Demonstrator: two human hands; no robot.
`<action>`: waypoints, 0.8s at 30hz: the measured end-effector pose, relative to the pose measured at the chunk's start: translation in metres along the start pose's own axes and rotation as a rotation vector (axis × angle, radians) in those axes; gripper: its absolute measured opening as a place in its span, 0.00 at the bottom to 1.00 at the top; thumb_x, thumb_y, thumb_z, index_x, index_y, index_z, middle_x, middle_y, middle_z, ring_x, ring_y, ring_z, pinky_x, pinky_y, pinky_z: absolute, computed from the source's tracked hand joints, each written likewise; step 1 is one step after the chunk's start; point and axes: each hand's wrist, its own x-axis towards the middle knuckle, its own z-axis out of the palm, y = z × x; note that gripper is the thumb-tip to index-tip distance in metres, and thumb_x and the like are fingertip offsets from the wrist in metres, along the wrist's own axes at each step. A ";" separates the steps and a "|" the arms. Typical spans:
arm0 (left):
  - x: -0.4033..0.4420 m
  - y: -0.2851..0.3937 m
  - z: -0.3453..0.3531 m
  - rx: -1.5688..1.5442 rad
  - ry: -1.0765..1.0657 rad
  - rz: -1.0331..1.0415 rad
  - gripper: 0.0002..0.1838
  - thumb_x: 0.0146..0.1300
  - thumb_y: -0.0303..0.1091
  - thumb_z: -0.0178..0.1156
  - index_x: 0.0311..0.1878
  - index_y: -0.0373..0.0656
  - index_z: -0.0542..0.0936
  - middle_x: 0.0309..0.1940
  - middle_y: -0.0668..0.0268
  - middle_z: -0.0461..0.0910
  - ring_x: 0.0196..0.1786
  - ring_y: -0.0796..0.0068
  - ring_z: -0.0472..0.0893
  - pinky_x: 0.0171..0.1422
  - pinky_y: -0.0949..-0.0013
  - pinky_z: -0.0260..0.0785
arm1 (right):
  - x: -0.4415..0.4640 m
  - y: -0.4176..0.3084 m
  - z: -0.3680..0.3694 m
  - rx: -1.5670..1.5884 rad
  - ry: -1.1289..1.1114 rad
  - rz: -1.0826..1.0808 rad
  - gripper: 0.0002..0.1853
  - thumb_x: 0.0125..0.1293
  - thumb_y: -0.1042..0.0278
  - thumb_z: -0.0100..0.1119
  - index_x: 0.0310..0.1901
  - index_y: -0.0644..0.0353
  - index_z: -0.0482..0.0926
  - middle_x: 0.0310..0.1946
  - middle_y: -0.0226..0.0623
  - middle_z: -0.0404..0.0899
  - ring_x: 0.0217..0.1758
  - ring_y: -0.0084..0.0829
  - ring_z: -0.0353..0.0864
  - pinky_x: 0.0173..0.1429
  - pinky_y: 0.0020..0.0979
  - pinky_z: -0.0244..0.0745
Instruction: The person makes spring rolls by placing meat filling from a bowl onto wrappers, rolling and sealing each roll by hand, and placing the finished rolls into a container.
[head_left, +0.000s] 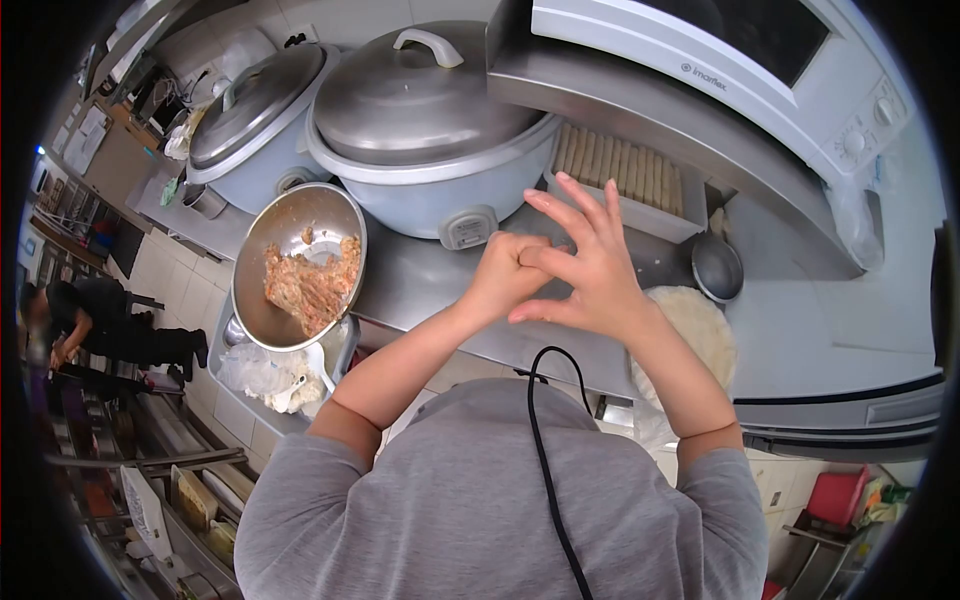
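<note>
My left hand (497,272) is closed, held up in front of my chest over the steel counter's front edge. Against it rests my right hand (590,265), with several fingers spread and its thumb apart. The right index finger meets the left fist, and what the left fingers close on, if anything, is hidden. To the left stands a tilted steel bowl (246,262) holding a reddish ground-meat mixture (318,285). Below the bowl, a tray (268,418) carries a plastic bag and a white crumbly food (292,388) with a white spoon or scoop (320,366).
Two big lidded cookers (425,105) (262,110) stand behind. A white bin (672,222) holds rows of pale sticks (620,165), beside a dark ladle (717,268). A round pale item (690,335) lies near my right forearm. An oven (780,90) overhangs the right. Another person (110,320) works at far left.
</note>
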 end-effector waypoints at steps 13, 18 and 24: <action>-0.033 -0.199 0.052 -0.991 0.520 -0.715 0.13 0.61 0.40 0.59 0.34 0.39 0.71 0.32 0.65 0.73 0.37 0.75 0.73 0.47 0.71 0.65 | -0.133 0.084 0.094 0.402 -0.120 0.706 0.18 0.60 0.59 0.59 0.51 0.54 0.77 0.63 0.38 0.64 0.65 0.41 0.65 0.65 0.39 0.62; -0.056 -0.190 0.017 -0.597 0.525 -0.574 0.11 0.62 0.42 0.59 0.38 0.44 0.74 0.39 0.67 0.74 0.46 0.75 0.72 0.55 0.71 0.61 | -0.207 0.065 0.160 -0.162 -0.546 0.163 0.30 0.64 0.57 0.52 0.66 0.55 0.61 0.65 0.39 0.61 0.70 0.36 0.59 0.70 0.43 0.53; -0.089 -0.203 -0.014 0.012 0.430 -0.270 0.06 0.57 0.29 0.62 0.35 0.38 0.77 0.42 0.60 0.76 0.50 0.68 0.74 0.54 0.68 0.64 | -0.174 0.115 0.170 -0.411 -0.407 0.350 0.34 0.58 0.53 0.57 0.64 0.56 0.61 0.62 0.38 0.65 0.68 0.37 0.60 0.68 0.43 0.55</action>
